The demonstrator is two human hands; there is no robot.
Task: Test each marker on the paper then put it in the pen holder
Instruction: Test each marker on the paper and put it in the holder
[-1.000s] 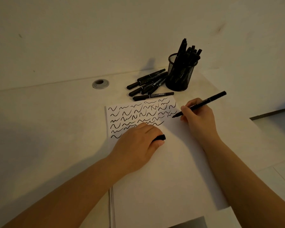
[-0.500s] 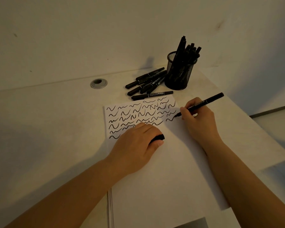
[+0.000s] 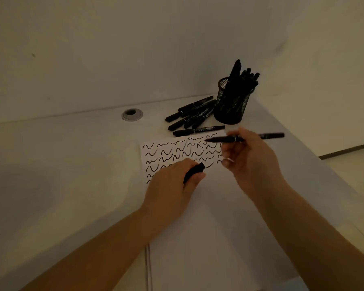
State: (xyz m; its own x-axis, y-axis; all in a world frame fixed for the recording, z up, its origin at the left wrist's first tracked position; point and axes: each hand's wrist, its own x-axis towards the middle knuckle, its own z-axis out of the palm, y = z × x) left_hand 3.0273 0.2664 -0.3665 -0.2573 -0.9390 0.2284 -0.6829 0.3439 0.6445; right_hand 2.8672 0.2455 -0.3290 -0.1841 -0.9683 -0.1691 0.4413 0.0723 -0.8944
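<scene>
Above the paper [image 3: 208, 217]: right hand [image 3: 250, 162] has lifted its gripped marker [image 3: 244, 138] off the squiggles, test stroke done; left hand [image 3: 172, 185] grips the cap [image 3: 193, 172], recapping likely next.

I am sitting at a pale desk [image 3: 61, 164] that is running back to meet a plain off-white wall [image 3: 135, 49]. A round grey cable grommet [image 3: 132, 114] is sitting in the desktop close to the wall, its dark centre hole showing. A few faint scuffs are marking the wall, one small dark fleck [image 3: 33, 55] showing high on my left. Off the desk's right edge, a strip of light floor [image 3: 353, 164] is showing, with a dark baseboard line [image 3: 347, 150] running along it.
</scene>
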